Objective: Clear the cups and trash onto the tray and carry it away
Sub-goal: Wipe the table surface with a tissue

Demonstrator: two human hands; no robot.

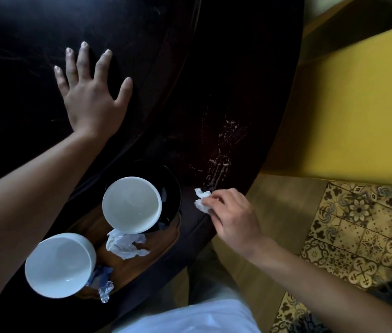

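Note:
A wooden tray [159,246] lies near the front edge of the dark table [142,32]. On it stand two white cups [132,204] [59,265], the farther one on a black saucer [172,188]. Between them lies a crumpled white napkin [125,245], and a foil wrapper [105,290] rests at the tray's near end. My left hand [91,92] presses flat on the table with fingers spread, holding nothing. My right hand [233,215] pinches a small crumpled tissue [201,199] at the table's edge, just below a smear of whitish spill [221,159].
A yellow seat [353,111] stands to the right of the table. Patterned floor tiles [358,236] and a wooden floor strip [281,203] show below it. My white clothing [190,316] fills the bottom middle.

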